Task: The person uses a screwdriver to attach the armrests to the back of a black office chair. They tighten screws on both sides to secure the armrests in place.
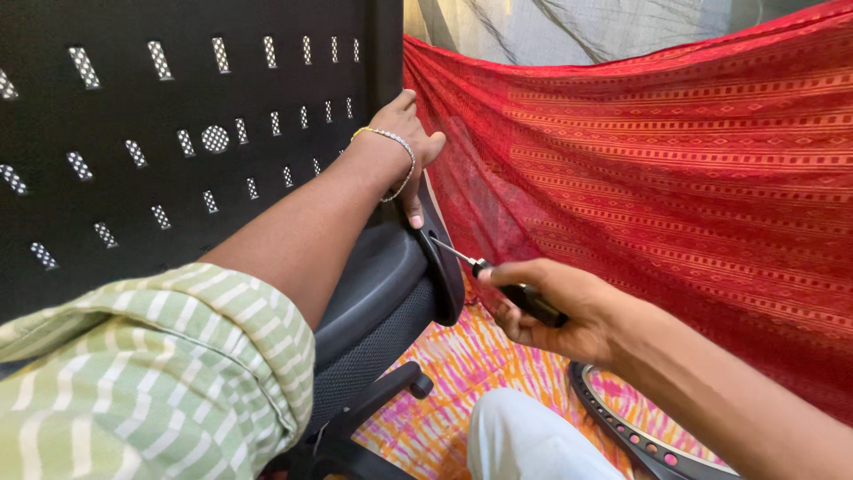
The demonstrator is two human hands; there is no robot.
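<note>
I see no packages, labels, signs or screens anywhere from my head view.

Hidden and cut-off parts at the chair

The screwdriver [502, 280] handle is mostly covered by the right hand [551, 311], and its tip cannot be made out against the dark chair part [442, 267]. The left hand [407, 142] fingertips are hidden behind the panel [178, 133]. The ring [640, 436] is cut by the bottom edge.
</note>
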